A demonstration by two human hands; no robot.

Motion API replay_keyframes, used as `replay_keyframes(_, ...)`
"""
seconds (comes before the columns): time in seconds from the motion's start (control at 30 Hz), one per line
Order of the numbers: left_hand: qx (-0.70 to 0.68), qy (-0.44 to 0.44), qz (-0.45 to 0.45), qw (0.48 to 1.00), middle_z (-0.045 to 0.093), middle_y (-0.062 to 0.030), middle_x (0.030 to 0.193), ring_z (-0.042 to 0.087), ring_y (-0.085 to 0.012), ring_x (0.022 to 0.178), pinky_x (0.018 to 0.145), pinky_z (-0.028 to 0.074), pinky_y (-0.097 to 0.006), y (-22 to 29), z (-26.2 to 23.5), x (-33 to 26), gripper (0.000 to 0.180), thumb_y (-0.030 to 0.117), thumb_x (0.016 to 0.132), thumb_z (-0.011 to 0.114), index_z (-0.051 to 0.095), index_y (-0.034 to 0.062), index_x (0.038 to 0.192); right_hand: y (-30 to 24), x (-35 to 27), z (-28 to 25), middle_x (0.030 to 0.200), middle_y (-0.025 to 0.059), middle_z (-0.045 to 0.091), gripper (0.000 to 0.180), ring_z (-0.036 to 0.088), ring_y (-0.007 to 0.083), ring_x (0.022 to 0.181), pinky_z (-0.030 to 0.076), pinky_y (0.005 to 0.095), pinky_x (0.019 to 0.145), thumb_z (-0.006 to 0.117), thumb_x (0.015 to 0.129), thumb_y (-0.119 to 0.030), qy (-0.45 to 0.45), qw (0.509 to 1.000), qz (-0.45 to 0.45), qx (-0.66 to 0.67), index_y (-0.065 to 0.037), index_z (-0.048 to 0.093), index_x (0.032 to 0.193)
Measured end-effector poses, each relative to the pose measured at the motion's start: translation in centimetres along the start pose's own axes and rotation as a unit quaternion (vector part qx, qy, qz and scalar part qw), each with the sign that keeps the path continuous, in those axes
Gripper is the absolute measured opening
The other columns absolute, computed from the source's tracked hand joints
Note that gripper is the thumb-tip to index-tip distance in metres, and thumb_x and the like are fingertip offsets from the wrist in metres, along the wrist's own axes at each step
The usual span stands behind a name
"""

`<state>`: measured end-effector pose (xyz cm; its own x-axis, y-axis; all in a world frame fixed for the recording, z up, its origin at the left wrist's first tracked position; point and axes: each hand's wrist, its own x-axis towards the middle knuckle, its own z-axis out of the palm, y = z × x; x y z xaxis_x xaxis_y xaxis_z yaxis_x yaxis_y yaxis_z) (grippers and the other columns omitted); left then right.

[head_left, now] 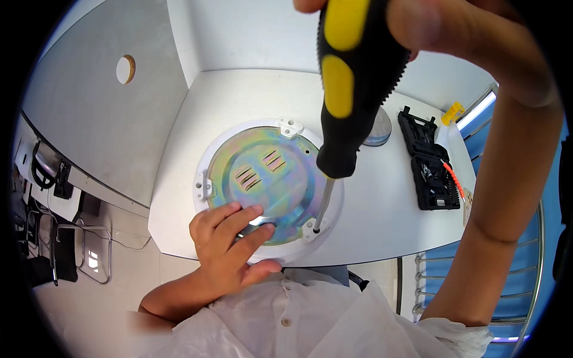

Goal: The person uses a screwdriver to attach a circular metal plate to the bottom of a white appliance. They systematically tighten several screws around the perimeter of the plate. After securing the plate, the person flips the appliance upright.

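A black and yellow screwdriver [352, 89] stands almost upright, its handle gripped near the top by my right hand [444, 30]. Its metal tip meets a white bracket [310, 229] at the near right of a round fixture. That fixture has a white rim [332, 206] and an iridescent metal plate [271, 191] with slots in it. Two more white brackets [290, 127] sit along the plate's edge, at its far side and left. With fingers spread, my left hand [234, 241] rests on the near left of the plate and rim.
On the white table [382, 221], an open black tool case [433, 173] lies at the right with an orange flexible shaft [453, 179] beside it. A round clear container [378, 128] stands behind the screwdriver. A grey panel [107, 107] rises at the left; metal rails [513, 286] run at the right.
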<state>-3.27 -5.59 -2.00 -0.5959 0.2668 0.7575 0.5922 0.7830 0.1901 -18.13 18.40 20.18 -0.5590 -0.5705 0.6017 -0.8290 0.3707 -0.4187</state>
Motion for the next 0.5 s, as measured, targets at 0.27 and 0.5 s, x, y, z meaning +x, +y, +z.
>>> replay_keyframes(0.27,-0.016,0.025,-0.001,1.000,0.067,-0.0058,0.115,0.056,-0.0272,0.106,0.087,0.037,-0.038,0.2,0.2,0.2,0.047,0.058,0.086,0.061,0.072,0.0142,0.097,-0.3,-0.1,-1.1,0.098,0.0267,0.057,0.068,0.058,0.0235,0.058,0.048,0.0277,0.048,0.056,0.092,-0.047,-0.008,0.999,0.015,-0.028,-0.001,0.036,0.138)
replay_keyframes(0.5,-0.022,0.015,-0.011,1.000,0.067,-0.0062,0.116,0.055,-0.0276,0.109,0.090,0.036,-0.039,0.3,-0.1,0.1,0.045,0.057,0.086,0.062,0.072,0.0141,0.098,-1.6,-0.8,-1.9,0.097,0.0245,0.056,0.065,0.056,0.0222,0.059,0.047,0.0279,0.050,0.056,0.092,-0.045,0.005,0.998,0.013,-0.068,0.000,0.038,0.136)
